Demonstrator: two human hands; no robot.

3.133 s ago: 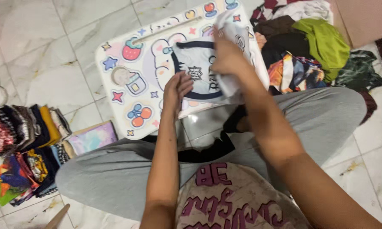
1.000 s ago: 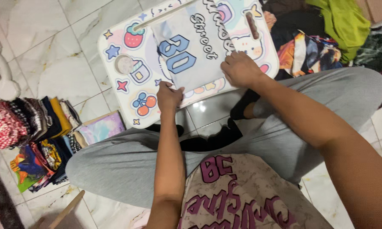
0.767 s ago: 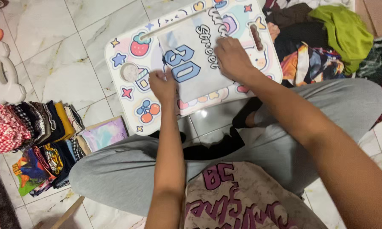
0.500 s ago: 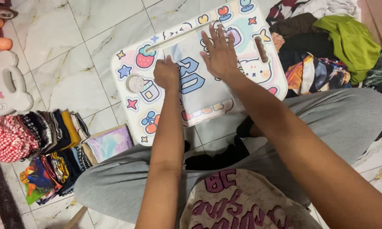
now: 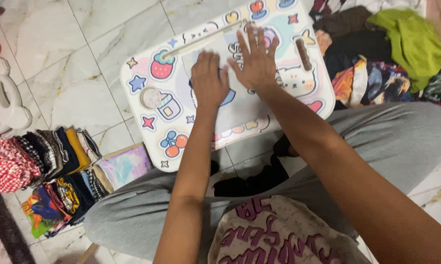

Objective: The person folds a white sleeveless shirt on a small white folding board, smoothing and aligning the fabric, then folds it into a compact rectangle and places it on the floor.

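Note:
A folded white shirt [image 5: 237, 100] with blue printing lies flat on a small white lap table [image 5: 147, 105] covered in cartoon pictures. My left hand [image 5: 208, 80] presses palm down on the shirt's left part, fingers together. Just to its right, my right hand [image 5: 253, 59] lies flat on the shirt with fingers spread. Both hands hide most of the print. Neither hand grips anything.
A row of folded clothes [image 5: 39, 156] stands on the marble floor at the left, beside a pastel book [image 5: 122, 165]. A loose heap of clothes [image 5: 377, 54] lies at the right, a white toy [image 5: 2, 105] at far left. My crossed legs in grey trousers [image 5: 386, 137] sit below the table.
The shirt went from held up to laid folded on the table. In the last second both hands slid from its near edge up onto it, and my left hand went from pinching to flat.

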